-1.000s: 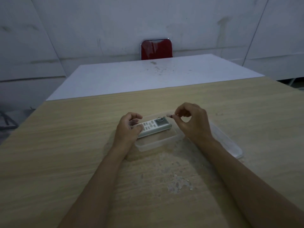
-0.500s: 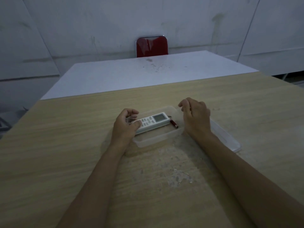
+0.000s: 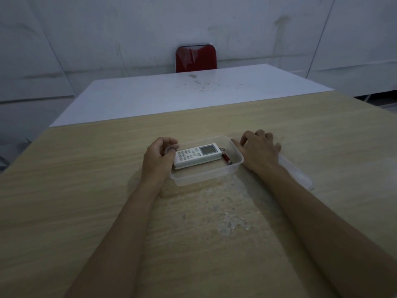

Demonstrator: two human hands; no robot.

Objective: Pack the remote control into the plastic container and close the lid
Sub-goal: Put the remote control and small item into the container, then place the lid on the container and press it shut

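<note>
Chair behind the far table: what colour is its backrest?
Red, with a silvery metal rim; the chair shows in the head view.

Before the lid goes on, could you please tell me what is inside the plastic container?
The white remote control and a small red keychain item lie inside the plastic container. The left hand covers the remote's near end.

Dim, flat, bluish light falling from above; soft shadows pooling beside plastic container (image 3: 206, 177); wide-angle bending edges; forearms blurring near bottom; no glare showing.

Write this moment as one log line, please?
remote control: inside plastic container | lid: off, on table | left hand: at remote's end | right hand: over lid
</note>
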